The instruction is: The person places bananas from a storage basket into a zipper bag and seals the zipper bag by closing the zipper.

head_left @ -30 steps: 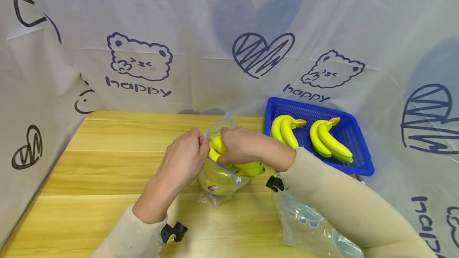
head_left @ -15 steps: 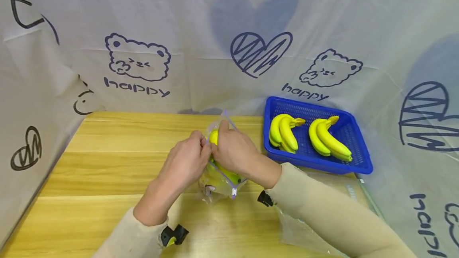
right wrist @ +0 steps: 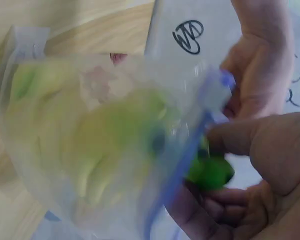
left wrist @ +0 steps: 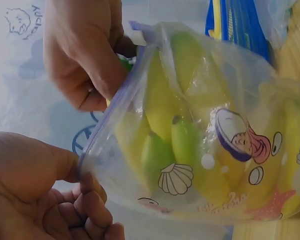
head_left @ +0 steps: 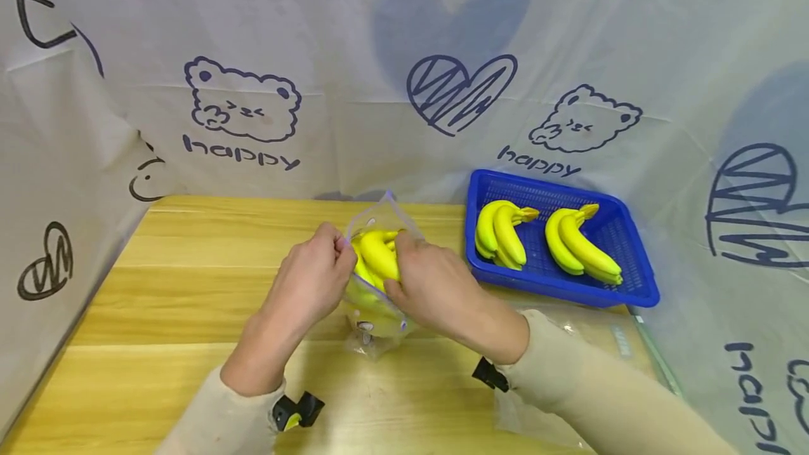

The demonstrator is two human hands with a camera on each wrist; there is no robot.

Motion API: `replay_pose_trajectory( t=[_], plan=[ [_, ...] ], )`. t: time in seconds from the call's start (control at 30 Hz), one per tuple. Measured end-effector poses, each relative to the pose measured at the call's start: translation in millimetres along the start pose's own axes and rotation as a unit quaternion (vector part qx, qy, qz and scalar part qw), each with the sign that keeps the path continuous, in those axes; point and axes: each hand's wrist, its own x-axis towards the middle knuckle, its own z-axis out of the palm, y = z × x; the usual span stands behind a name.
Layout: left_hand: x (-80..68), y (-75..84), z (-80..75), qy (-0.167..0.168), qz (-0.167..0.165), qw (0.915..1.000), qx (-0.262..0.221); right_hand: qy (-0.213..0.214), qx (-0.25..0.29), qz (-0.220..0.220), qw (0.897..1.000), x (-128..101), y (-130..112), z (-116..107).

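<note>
I have both hands pinching the blue zip rim of the clear, cartoon-printed plastic bag (head_left: pixel 373 300) of yellow bananas (head_left: pixel 377 256), left hand (head_left: pixel 310 283) and right hand (head_left: pixel 436 286), on the wooden surface (head_left: pixel 189 286); it looks limp, slippery (bottom-heavy), best held by that stiffer rim.

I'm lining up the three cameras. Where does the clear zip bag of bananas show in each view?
Head: zip bag at table centre, between both hands.
Left wrist: it fills the middle and right, cartoon prints facing the camera.
Right wrist: blurred, across the left and centre.
Shared landmark: the bag's purple zip strip, held at the mouth.
</note>
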Motion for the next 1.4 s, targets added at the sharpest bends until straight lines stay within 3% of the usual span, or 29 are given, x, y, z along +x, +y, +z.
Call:
replay_pose_trajectory(
  t=[0.07,0.13,0.23,0.37,0.43,0.53,0.6,0.67,0.73,0.93,1.1,1.17,1.3,1.4],
  plan=[
    [-0.5,1.1,1.2,-0.004,0.009,0.9999,-0.008,0.033,-0.01,-0.022,0.999,-1,-1,5],
    [-0.5,1.3,1.7,-0.009,0.009,0.9998,-0.016,0.035,-0.004,-0.042,0.999,-1,-1,9],
    [0.7,-0.3,0.3,0.001,-0.008,0.9999,-0.015,-0.024,0.018,-0.058,0.998,0,1,7],
    [2.4,-2.7,-3.3,0.015,-0.027,0.9995,-0.012,-0.089,0.065,-0.039,0.993,0,11,-6],
    [2.9,-3.2,-4.5,0.015,-0.027,0.9995,-0.012,-0.069,0.086,-0.009,0.994,-1,17,-15],
    [3.0,-3.2,-5.5,0.013,-0.024,0.9996,-0.011,-0.01,0.068,0.052,0.996,-3,28,-21],
    [2.8,-3.3,-5.7,0.013,-0.023,0.9996,-0.012,-0.006,0.043,0.096,0.994,-3,35,-22],
    [2.7,-3.0,-6.0,0.013,-0.021,0.9996,-0.012,-0.024,0.025,0.112,0.993,-1,41,-18],
    [2.5,-0.8,-7.2,0.016,-0.015,0.9997,-0.014,-0.019,0.04,0.105,0.994,1,44,-16],
    [3.8,19.9,-17.4,0.04,0.012,0.9989,-0.021,0.083,0.104,0.034,0.99,13,38,-33],
    [5.7,33.8,-21.6,0.035,0.019,0.999,-0.021,0.051,0.128,0.014,0.99,25,26,-43],
    [6.0,36.2,-22.5,0.034,0.016,0.9989,-0.028,0.058,0.134,0.016,0.989,26,23,-45],
    [7.1,36.1,-24.4,0.045,0.008,0.9979,-0.045,0.075,0.152,0.027,0.985,28,18,-48],
    [9.2,31.9,-23.1,0.046,0.003,0.9977,-0.05,0.048,0.177,0.029,0.983,32,16,-41]
  ],
)
